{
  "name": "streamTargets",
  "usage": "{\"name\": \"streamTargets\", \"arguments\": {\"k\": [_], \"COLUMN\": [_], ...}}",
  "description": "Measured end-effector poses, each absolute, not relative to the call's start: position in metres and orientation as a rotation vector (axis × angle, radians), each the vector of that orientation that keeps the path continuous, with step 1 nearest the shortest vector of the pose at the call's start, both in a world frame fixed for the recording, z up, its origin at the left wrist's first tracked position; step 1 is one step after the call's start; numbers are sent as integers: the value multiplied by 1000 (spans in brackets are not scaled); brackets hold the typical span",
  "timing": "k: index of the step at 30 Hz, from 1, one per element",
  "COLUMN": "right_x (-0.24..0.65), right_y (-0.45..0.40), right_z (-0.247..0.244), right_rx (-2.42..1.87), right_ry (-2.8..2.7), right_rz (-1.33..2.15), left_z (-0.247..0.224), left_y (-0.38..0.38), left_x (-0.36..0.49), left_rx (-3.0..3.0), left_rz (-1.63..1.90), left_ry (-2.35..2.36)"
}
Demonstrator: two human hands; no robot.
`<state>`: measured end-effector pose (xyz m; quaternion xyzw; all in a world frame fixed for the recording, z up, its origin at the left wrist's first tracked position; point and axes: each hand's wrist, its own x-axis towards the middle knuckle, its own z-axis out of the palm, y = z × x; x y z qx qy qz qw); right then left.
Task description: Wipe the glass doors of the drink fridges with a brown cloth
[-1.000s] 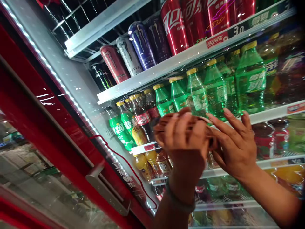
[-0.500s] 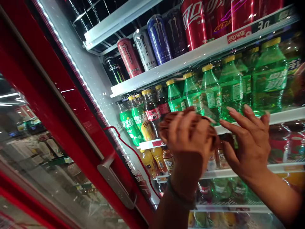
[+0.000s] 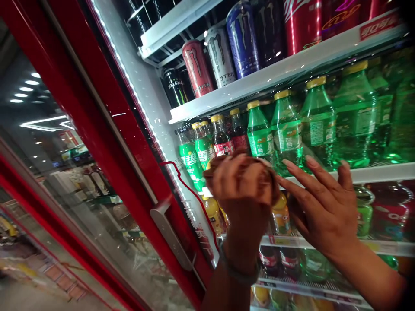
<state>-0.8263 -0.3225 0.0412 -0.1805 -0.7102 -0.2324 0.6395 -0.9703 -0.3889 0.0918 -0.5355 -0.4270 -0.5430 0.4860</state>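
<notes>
My left hand (image 3: 241, 185), a band round its wrist, is wrapped round a crumpled brown cloth (image 3: 210, 175) against the front of a drinks cooler. To its right my right hand (image 3: 324, 207) is held with fingers spread and nothing in it, its fingertips near the cloth's right edge. Behind both hands are green bottles (image 3: 288, 125) with yellow caps on a white shelf (image 3: 385, 172). Whether the fingertips of my right hand touch the glass or the cloth, I cannot tell.
A red door frame (image 3: 106, 142) with a metal handle (image 3: 170, 235) slants down the left side. Monster cans (image 3: 243, 41) stand on the upper shelf (image 3: 269, 71). A thin red line (image 3: 191, 190) runs down the cooler's left edge. More bottles fill the lower shelves.
The view has shifted, so the cooler's upper part and door frame appear further right. Both hands sit further left against the shelves, the left still holding the cloth, the right still spread.
</notes>
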Motion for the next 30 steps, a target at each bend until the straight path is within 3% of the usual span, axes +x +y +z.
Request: {"name": "streamTargets", "arguments": {"k": [6,14,18,21,26,30], "right_x": [-823,-826,-825,-824,-825,-826], "right_y": [-322,-320,-320,-322,-322,-322], "right_z": [38,34,33,34,33,32], "right_rx": [-301,-315,-289,-285,-298,-311], "right_ry": [-1618,-1609,-1599,-1620,-1606,-1599], "right_rz": [-469,-477,-420,-411,-433,-430], "left_z": [41,101,67,45,90,106], "left_y": [-399,-391,-396,-408,-413,-404], "left_x": [-967,-982,-968,-993,-1041,-1023], "left_rx": [-1522,-1291,-1582,-1528,-1170,-1269], "left_rz": [-1187,-1319,-1079,-1129,-1311,-1312], "left_ry": [-1022,-1037,-969,-992,-1064,-990]}}
